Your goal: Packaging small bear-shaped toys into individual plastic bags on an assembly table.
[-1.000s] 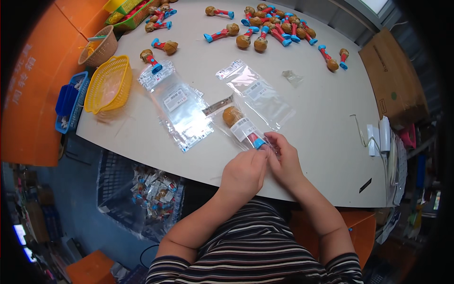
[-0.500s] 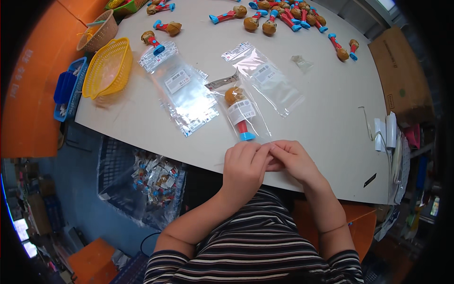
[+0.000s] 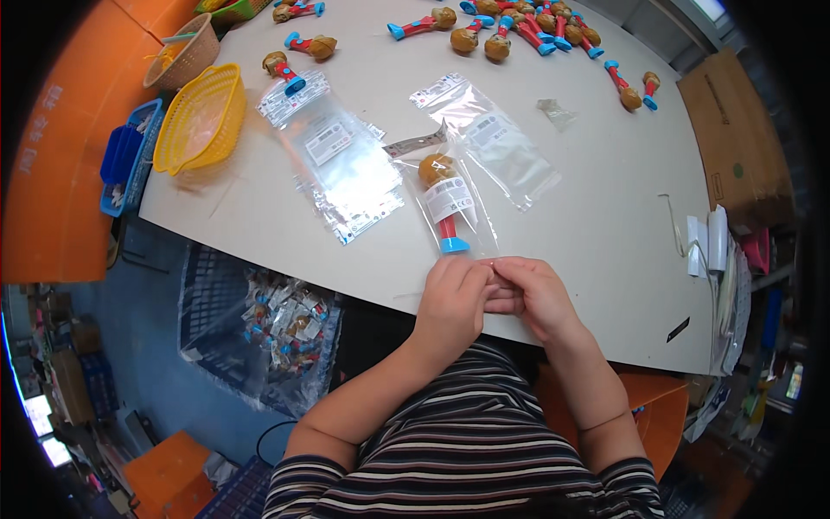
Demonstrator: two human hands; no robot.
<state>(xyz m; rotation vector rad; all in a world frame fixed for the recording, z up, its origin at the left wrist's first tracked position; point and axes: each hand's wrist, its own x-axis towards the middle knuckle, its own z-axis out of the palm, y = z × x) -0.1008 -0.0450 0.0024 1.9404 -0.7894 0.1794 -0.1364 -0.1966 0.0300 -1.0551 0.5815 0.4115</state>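
A clear plastic bag [image 3: 484,216] lies in front of me with a toy figure [image 3: 446,227] inside. The figure has a round brown head, a red body and a blue base, and the bag's white label covers its middle. At the bag's near edge, my left hand [image 3: 451,298] and my right hand [image 3: 540,298] meet with fingertips pinched together on the plastic. The exact fold between the fingers is hidden. A flat empty bag [image 3: 510,156] lies just beyond to the right, and a stack of bags [image 3: 333,164] is to the left.
Loose toy figures [image 3: 527,26] are heaped at the far side. A yellow basket [image 3: 203,121] and a blue tray [image 3: 130,160] stand at the left. Below the table edge, a lined blue crate [image 3: 216,303] holds bagged figures. A cardboard box [image 3: 735,138] stands at the right.
The hands stay together at the bag's near edge, with a small shift of the fingers. The whole view has moved slightly; the figure remains in the bag.
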